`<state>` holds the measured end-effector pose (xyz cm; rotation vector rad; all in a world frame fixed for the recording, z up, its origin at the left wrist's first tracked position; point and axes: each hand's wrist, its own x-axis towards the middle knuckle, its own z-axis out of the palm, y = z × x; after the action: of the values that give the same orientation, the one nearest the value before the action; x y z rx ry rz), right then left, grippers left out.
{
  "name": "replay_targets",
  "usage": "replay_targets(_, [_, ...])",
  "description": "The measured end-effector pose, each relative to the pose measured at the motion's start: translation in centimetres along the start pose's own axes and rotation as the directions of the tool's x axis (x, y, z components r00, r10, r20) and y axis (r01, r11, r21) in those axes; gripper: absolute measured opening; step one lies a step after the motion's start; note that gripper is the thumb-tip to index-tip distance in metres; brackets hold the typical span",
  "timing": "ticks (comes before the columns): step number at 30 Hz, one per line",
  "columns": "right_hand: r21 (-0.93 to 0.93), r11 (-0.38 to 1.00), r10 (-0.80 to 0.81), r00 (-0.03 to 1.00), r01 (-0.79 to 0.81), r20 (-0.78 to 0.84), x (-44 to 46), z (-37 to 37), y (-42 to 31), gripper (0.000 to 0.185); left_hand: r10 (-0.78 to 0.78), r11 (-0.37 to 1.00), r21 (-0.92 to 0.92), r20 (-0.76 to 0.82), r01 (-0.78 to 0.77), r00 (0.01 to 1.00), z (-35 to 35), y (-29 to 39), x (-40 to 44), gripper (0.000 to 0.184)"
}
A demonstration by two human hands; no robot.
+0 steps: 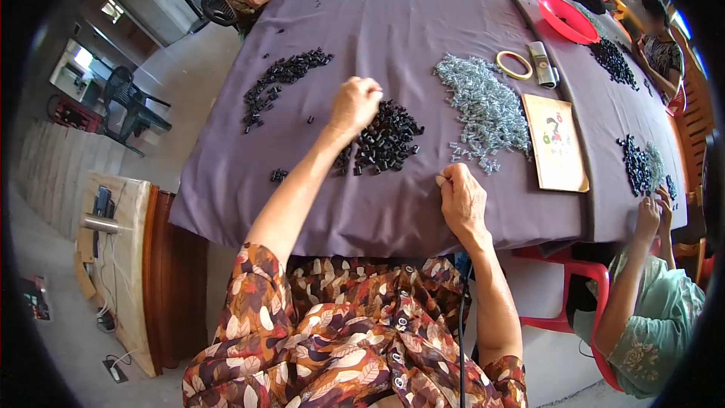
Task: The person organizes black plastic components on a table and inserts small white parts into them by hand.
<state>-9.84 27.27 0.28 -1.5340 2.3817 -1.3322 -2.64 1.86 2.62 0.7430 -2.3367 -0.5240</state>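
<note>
Over the purple-grey cloth, my left hand [355,108] is closed at the upper left edge of a pile of small black parts [389,138]; whatever its fingers hold is hidden. Near the table's front edge, my right hand [463,200] is curled closed, thumb against the fingers, with its contents too small to tell. Beyond it lies a pile of small clear parts [483,106]. A curved spread of black parts [283,79] lies at the left, and a few more black parts [279,175] sit nearer the front edge.
To the right lie a tape roll [514,65], a grey case [543,65] and a booklet [556,143]. A red basin [568,18] stands farther back. A person in green [649,317] works at the right; other people sit around the table. A wooden cabinet [177,279] stands at the left.
</note>
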Motion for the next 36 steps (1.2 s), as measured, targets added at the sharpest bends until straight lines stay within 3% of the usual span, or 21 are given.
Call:
replay_targets(3, [-0.004,1.0,-0.001,1.0,0.0,-0.009,0.0,-0.2,-0.1,0.011,-0.075,0.976,0.209,0.035,0.066,0.997,-3.6,-5.4,-0.5,0.017])
replay_targets(6, [-0.017,1.0,-0.012,1.0,0.012,-0.017,0.0,-0.1,0.0,0.011,-0.323,0.941,0.186,0.231,0.285,0.918,-6.8,-7.5,-2.2,0.018])
replay_targets(12, [-0.028,0.999,-0.018,1.0,0.018,-0.011,-0.1,-0.1,0.2,0.011,-0.267,0.963,0.047,0.29,0.265,0.919,-5.8,-7.5,-3.2,0.018])
replay_targets(16, [-0.037,0.999,-0.018,1.0,0.017,-0.025,-0.1,0.0,0.2,0.011,-0.366,0.875,-0.172,0.38,0.453,0.85,-5.4,-4.7,-2.4,0.015])
replay_targets(18, [-0.035,0.999,-0.023,1.0,0.023,-0.02,-0.1,-0.1,0.1,0.012,-0.196,0.906,-0.298,0.337,0.302,0.921,-4.7,-2.6,-2.2,0.011])
replay_targets(22, [-0.036,0.999,-0.027,1.0,0.027,-0.002,0.1,-0.3,0.0,0.012,-0.046,0.894,-0.376,0.461,0.242,0.886,-2.3,1.5,-2.5,0.01])
replay_targets(26, [-0.043,0.998,-0.039,0.999,0.039,-0.012,-0.1,-0.2,-0.1,0.011,-0.116,0.97,-0.126,0.508,0.207,0.853,-2.5,3.9,-1.7,0.015])
replay_targets(30, [-0.044,0.998,-0.045,0.999,0.044,-0.012,0.0,-0.1,0.0,0.011,0.004,0.989,-0.138,0.396,0.056,0.918,-0.8,4.0,0.5,0.017])
replay_targets(36, [-0.036,0.999,-0.017,1.0,0.017,-0.002,0.0,-0.2,0.0,0.011,0.033,0.986,0.133,0.439,-0.101,0.898,3.2,2.8,2.4,0.013])
